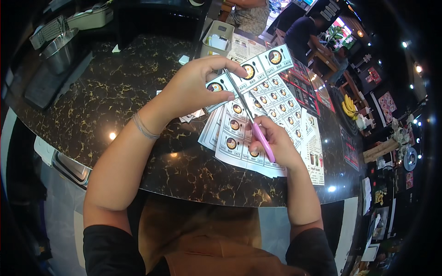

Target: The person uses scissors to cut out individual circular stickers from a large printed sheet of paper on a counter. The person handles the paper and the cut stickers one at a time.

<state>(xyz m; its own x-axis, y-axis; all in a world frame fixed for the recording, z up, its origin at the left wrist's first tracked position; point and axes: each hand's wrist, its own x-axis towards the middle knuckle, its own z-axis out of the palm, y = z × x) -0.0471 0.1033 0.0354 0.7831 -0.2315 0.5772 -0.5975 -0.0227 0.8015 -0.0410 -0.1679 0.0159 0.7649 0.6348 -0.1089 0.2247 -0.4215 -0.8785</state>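
My left hand [197, 82] holds a printed paper strip [253, 71] above the counter, with its thumb on the lower-left label and its index finger over the middle one. In my right hand [272, 141] is a pair of scissors [261, 139] with pink handles. Their metal blades lie across the strip, between the lower-left label and the rest. Beneath are printed label sheets [230, 151], loosely stacked and partly hidden by my right hand and the scissors. Small cut paper pieces [192, 116] lie below my left wrist.
On the dark marbled counter [114, 89] stand a beige bin [218, 29], a metal container [62, 51] and another beige bin [90, 17]. Printed menus [316, 155] lie to the right, with bananas [348, 107] beyond. Other people [300, 32] are in the background.
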